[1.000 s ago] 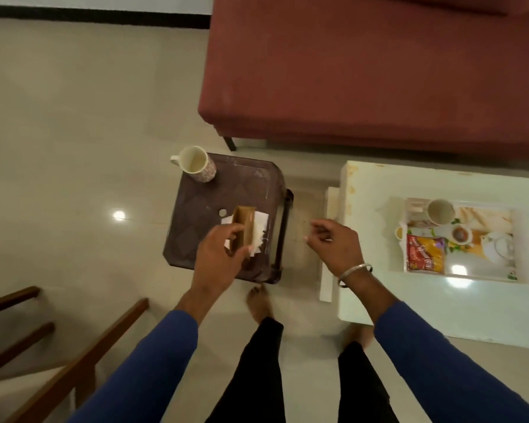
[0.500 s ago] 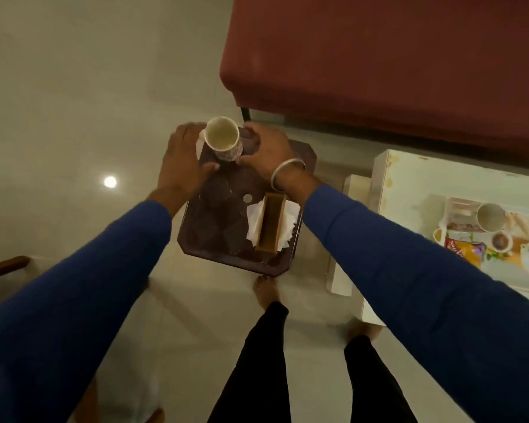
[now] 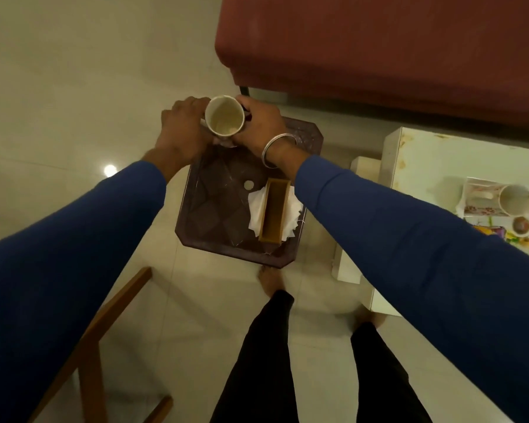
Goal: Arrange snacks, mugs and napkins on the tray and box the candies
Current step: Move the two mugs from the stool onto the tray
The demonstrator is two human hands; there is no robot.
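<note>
A white patterned mug (image 3: 224, 120) is at the far end of a dark brown stool (image 3: 223, 209), and both my hands close around it. My left hand (image 3: 182, 132) grips its left side and my right hand (image 3: 261, 125) its right side. A wooden napkin holder (image 3: 274, 214) with white napkins (image 3: 257, 209) stands on the stool's near right part. On the white table (image 3: 425, 166) at the right lies a floral tray (image 3: 474, 193) with another mug (image 3: 515, 199), a small cup (image 3: 521, 225) and a snack packet partly hidden by my right sleeve.
A dark red sofa (image 3: 379, 50) fills the upper right, just behind the stool. A wooden chair frame (image 3: 104, 325) stands at the lower left. My legs and bare feet are on the tiled floor below the stool.
My left hand let go of the napkin holder and both hands went forward to the mug at the stool's far end. They now grip it more tightly, and it seems slightly raised.
</note>
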